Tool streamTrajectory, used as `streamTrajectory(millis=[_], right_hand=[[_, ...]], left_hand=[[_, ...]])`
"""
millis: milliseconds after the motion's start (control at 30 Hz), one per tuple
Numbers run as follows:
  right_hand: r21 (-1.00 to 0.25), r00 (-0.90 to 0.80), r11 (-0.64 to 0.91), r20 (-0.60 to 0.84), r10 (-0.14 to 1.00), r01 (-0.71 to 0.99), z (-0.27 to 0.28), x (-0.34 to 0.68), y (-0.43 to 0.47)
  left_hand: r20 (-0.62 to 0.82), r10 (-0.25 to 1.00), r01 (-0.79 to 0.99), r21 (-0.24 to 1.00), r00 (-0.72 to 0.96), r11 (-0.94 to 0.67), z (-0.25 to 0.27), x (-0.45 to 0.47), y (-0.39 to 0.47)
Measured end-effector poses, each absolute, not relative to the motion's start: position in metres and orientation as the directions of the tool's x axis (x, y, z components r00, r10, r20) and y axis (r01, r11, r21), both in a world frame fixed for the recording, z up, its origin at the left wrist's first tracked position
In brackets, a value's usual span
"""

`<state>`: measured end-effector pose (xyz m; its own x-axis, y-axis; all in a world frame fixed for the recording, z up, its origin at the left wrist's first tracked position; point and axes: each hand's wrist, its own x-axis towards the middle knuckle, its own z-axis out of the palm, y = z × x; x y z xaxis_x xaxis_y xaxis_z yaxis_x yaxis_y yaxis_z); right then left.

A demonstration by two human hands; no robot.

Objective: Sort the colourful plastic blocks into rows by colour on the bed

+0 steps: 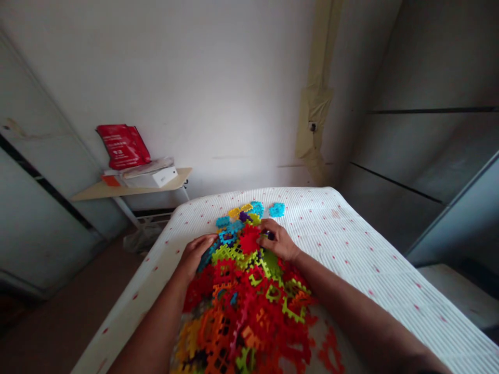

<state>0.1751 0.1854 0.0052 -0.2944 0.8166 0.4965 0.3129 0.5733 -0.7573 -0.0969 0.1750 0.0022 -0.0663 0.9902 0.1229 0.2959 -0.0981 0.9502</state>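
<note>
A long heap of colourful plastic interlocking pieces (pixel 241 280) lies on the bed, red and orange near me, green and blue farther off. My right hand (pixel 277 241) is at the heap's far right side, thumb and fingers closed at the edge of a red toothed piece (pixel 250 239). A dark bit shows between those fingers. On the left, my left hand (pixel 197 254) rests against the blue pieces (pixel 210 254) with its fingers stretched out; I see nothing held in it. A separate light-blue piece (pixel 276 210) lies beyond my right hand.
The bed (pixel 351 259) has a white striped cover with red dots. At the back left, a small table (pixel 183 177) bears a white box (pixel 166 177) and a red bag (pixel 122 147). Wall sockets (pixel 313 126) and a grey cabinet (pixel 429 150) stand beyond.
</note>
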Motion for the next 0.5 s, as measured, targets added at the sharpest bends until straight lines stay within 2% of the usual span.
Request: streamTrajectory(millis=[200, 267, 300, 333, 400, 467, 500], right_hand=[[-0.528, -0.565, 0.804, 0.587, 0.579, 0.275, 0.020, 0.160, 0.166], [-0.493, -0.551, 0.821, 0.616, 0.563, 0.287, 0.022, 0.168, 0.175], [-0.494, -0.487, 0.801, 0.636, 0.598, 0.338, 0.023, 0.174, 0.185], [-0.509, -0.392, 0.753, 0.647, 0.654, 0.417, 0.023, 0.183, 0.198], [-0.542, -0.156, 0.553, 0.610, 0.777, 0.632, 0.023, 0.202, 0.228], [-0.564, 0.059, 0.249, 0.471, 0.880, 0.787, 0.022, 0.217, 0.259], [-0.582, 0.176, 0.078, 0.367, 0.913, 0.810, 0.022, 0.221, 0.273]], left_hand=[[0.128, 0.984, 0.340, 0.937, -0.124, -0.079, 0.000, -0.101, 0.196], [0.131, 0.982, 0.360, 0.930, -0.137, -0.074, 0.000, -0.108, 0.205], [0.130, 0.982, 0.371, 0.926, -0.139, -0.070, 0.001, -0.111, 0.209], [0.127, 0.983, 0.381, 0.922, -0.136, -0.067, 0.002, -0.114, 0.214], [0.121, 0.985, 0.399, 0.915, -0.124, -0.062, 0.002, -0.117, 0.223], [0.123, 0.984, 0.422, 0.905, -0.130, -0.058, 0.001, -0.116, 0.233], [0.129, 0.982, 0.439, 0.897, -0.141, -0.054, -0.001, -0.115, 0.238]])
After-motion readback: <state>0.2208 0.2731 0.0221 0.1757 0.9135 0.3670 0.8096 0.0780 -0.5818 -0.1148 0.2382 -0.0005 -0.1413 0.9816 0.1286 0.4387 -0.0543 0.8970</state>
